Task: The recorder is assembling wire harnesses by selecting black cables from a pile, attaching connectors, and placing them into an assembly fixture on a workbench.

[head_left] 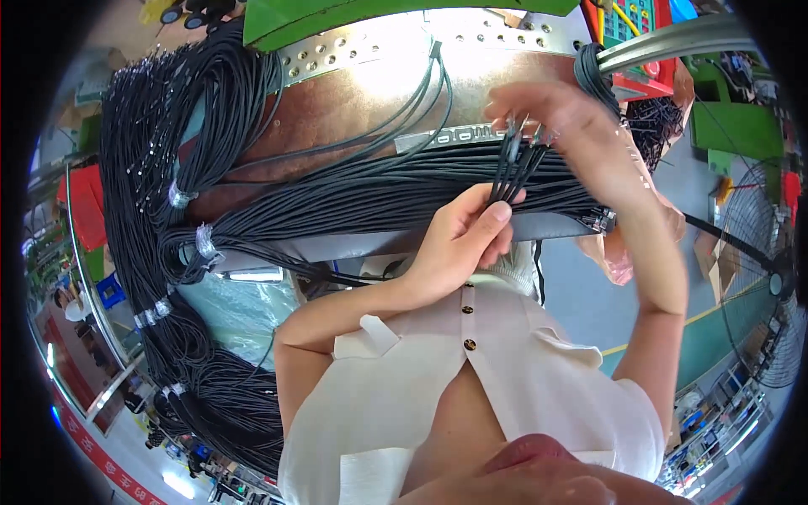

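Observation:
My left hand [467, 240] is shut around a small bunch of black cables [520, 172], thumb across the front. The cables stand up out of the grip, and their stripped, silvery ends point away from me. Over those ends hovers my right hand [564, 122], slightly blurred, its fingers stretched to the left; nothing shows in its grasp. Whether it touches the wire tips I cannot tell. Just behind my left hand, a thick bundle of black cables [362, 198] lies across the bench, with metal-tipped ends at the right.
A brown bench top [337, 118] lies beneath a green machine part [337, 21]. Tied black cable coils [151, 194] hang at the left. A metal bar [682, 42] juts in from the upper right, and a fan [762, 278] stands at the right.

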`<state>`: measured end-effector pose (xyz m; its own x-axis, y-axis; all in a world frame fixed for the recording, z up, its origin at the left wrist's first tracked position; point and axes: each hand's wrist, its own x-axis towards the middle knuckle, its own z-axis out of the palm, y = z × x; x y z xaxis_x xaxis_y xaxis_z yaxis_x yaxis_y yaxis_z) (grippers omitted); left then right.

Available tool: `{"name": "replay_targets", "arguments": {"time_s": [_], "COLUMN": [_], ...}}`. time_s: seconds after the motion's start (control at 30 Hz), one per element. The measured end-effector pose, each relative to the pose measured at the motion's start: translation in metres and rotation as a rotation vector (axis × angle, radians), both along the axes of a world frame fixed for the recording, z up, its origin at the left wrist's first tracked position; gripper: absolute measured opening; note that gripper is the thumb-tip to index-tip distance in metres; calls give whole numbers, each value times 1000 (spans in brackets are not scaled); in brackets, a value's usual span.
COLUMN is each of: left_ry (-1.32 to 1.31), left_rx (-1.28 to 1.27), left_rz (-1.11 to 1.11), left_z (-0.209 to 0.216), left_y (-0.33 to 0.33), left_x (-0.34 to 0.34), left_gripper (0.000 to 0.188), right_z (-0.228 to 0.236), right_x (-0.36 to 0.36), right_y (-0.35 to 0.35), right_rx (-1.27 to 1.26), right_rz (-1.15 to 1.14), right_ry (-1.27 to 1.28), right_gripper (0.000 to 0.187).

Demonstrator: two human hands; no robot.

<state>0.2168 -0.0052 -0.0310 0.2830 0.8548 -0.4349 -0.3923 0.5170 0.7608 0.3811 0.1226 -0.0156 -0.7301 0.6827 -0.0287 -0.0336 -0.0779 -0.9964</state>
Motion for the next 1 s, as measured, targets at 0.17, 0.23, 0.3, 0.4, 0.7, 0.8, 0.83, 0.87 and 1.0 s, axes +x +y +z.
{"name": "replay_targets", "arguments": {"time_s": [0.17,0.23,0.3,0.4,0.7,0.8,0.83,0.87,1.0], "left_ry": [-158,-153,-171,-208,-144,-305,-349,-355,-399], "left_rx": [-94,-96,-108,-168,84,-112,-149,-150,-153], "left_rz": [129,152,179,144,430,322,275,268,217], "left_z": [-6,-4,-6,-3,6,7,7,6,1], "left_y": [14,13,13,10,2,0,-1,-1,-1], "left_x": [-6,-13,-17,-17,-60,-57,-58,-56,-52], "left_gripper": [34,34,34,34,33,29,28,29,30], "right_z": [-1,1,4,-2,-30,-40,-39,-38,-35], "right_x": [-26,-8,-5,-22,-58,-64,-64,-64,-68], "right_y": [-34,-23,-26,-35,-24,-22,-23,-24,-20], "right_rx": [244,692,1046,1461,934,885,872,859,891], "right_rz": [-285,-581,-562,-222,-289,-246,-234,-223,-179], "right_ry": [-58,-284,-440,-530,-415,-420,-430,-441,-423], "right_gripper": [28,26,27,24,19,19,20,20,23]}}
